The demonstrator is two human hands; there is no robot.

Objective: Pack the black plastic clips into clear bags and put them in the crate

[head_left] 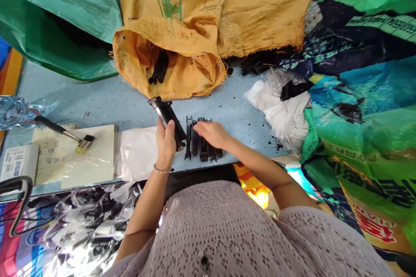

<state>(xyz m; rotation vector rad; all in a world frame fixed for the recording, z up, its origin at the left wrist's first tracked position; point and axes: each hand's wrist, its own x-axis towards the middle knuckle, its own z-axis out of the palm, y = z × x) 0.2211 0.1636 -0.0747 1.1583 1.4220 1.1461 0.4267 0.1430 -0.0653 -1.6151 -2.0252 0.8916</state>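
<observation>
My left hand is closed around a stack of long black plastic parts, held tilted above the table. A greyish, shinier edge runs along the stack's left side. Just right of it, a row of similar black plastic parts lies side by side on the blue table. My right hand is over that row, back of the hand up and fingers stretched to the left. Its fingertips are close to the parts at the row's left; I see nothing held in them. The thumb is hidden.
Beyond my hands, an open yellow woven sack holds black parts. A brush rests on cardboard sheets at left, beside white plastic bags. Crumpled clear bags and a green printed sack are at right.
</observation>
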